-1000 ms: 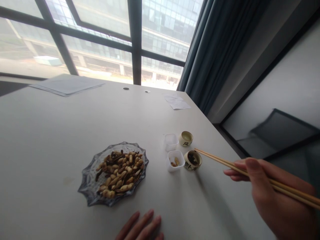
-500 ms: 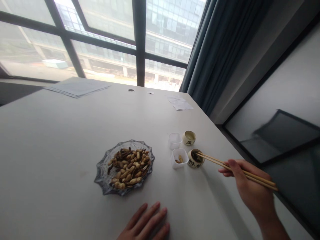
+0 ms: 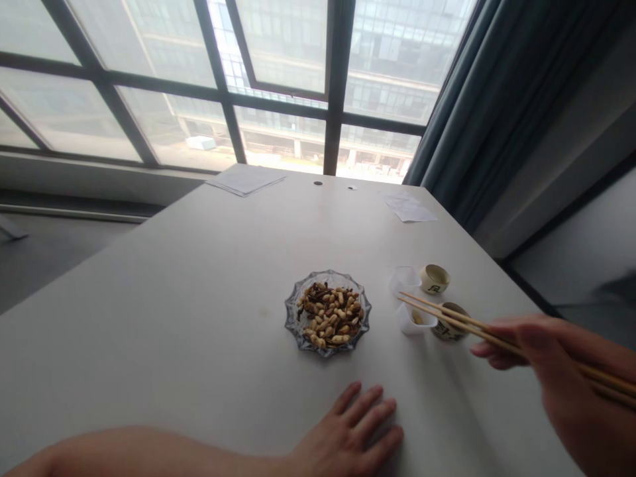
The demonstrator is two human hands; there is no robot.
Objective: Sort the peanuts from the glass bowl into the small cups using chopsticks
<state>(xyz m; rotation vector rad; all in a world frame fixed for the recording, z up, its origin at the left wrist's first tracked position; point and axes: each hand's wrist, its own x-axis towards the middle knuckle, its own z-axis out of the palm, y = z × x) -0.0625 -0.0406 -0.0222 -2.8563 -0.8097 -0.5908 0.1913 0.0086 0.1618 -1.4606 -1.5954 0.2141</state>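
While the left hand (image 3: 350, 434) lies spread, the right hand (image 3: 566, 397) holds chopsticks (image 3: 477, 322) toward ten o'clock, apparently positioning; lowering would require precise alignment.

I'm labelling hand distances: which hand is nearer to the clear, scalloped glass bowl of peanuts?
The left hand: it lies palm-down on the near side of the clear, scalloped glass bowl, slightly right. The right hand, holding tan wooden chopsticks, is farther off to its right.
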